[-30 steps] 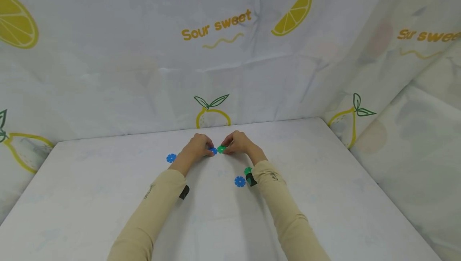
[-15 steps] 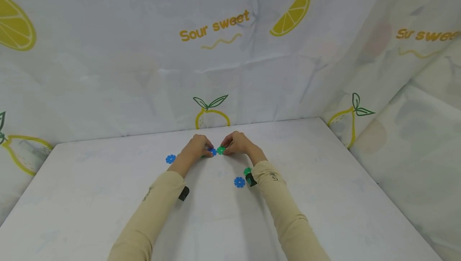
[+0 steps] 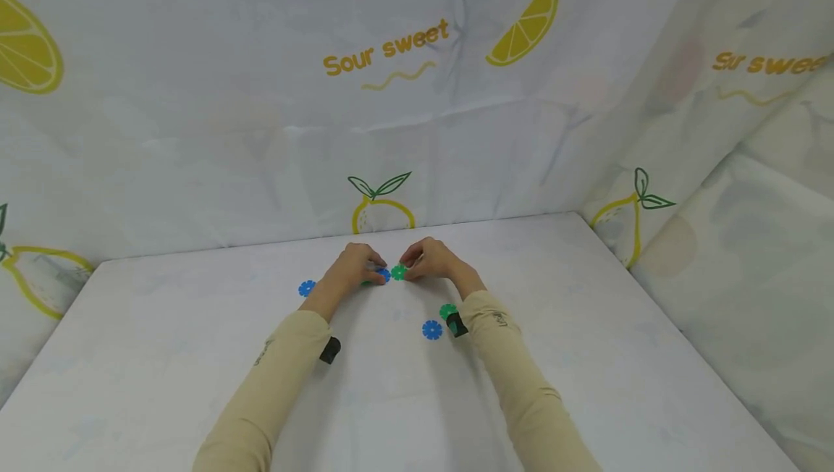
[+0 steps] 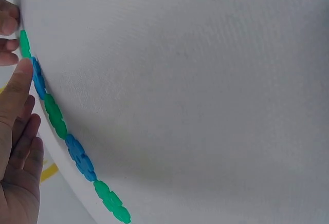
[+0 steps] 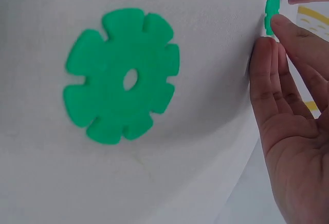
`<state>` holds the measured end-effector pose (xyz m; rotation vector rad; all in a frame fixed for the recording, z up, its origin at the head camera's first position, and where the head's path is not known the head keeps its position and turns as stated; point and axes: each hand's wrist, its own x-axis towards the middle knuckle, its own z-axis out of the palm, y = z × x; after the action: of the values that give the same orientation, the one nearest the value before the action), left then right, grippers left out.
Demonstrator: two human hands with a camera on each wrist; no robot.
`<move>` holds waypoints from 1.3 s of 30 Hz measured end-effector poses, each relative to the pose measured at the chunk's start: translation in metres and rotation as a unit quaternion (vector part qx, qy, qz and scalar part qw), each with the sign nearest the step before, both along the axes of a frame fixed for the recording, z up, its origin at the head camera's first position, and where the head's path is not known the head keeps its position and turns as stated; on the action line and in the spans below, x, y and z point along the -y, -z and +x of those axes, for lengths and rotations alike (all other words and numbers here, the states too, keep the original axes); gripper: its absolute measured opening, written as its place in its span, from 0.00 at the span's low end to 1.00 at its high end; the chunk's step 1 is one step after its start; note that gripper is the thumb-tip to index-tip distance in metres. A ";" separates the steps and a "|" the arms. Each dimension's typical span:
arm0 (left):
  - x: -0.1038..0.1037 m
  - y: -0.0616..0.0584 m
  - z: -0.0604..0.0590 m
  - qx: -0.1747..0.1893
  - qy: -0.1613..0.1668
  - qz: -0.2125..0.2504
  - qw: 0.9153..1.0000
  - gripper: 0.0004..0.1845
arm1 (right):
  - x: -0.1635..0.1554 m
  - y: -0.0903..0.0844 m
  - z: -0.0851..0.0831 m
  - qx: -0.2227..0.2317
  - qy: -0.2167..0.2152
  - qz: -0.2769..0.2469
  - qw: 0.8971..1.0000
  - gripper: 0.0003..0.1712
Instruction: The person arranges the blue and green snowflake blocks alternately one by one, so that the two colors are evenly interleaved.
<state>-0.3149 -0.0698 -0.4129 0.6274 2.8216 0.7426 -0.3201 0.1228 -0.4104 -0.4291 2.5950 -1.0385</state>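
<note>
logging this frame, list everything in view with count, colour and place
chain: 1, alternating green and blue discs joined in a row, on the table between the two hands
loose blue discs: 2, blue, one left of the left hand, one near the right wrist
loose green disc: 1, green, flat on the table beside the right wrist
table: 1, white cloth cover, under everything
backdrop: white cloth printed with lemons and the words Sour sweet, behind and to the right of the table
left hand: 1, pinches the chain near its end
right hand: 1, pinches the green end disc
sleeves: 2, beige
</note>
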 end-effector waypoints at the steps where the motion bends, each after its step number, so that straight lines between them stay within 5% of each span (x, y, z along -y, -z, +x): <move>1: -0.001 0.000 0.001 -0.004 0.003 0.004 1.000 0.16 | -0.003 0.000 0.001 0.000 0.000 -0.009 1.000 0.16; 8: -0.010 0.009 0.002 -0.020 0.000 0.041 0.999 0.14 | -0.031 -0.003 0.008 0.029 -0.006 -0.122 0.992 0.21; 16: -0.016 0.016 0.003 -0.026 -0.035 0.061 0.997 0.15 | -0.066 0.002 0.019 0.056 -0.018 -0.185 0.981 0.24; 39: -0.030 0.017 0.003 0.013 -0.059 0.069 0.996 0.13 | -0.092 -0.004 0.082 0.060 -0.083 -0.215 0.971 0.23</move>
<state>-0.3117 -0.0400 -0.4298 0.4697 2.8209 0.9669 -0.2381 0.2146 -0.4064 -0.6489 2.1775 -1.5157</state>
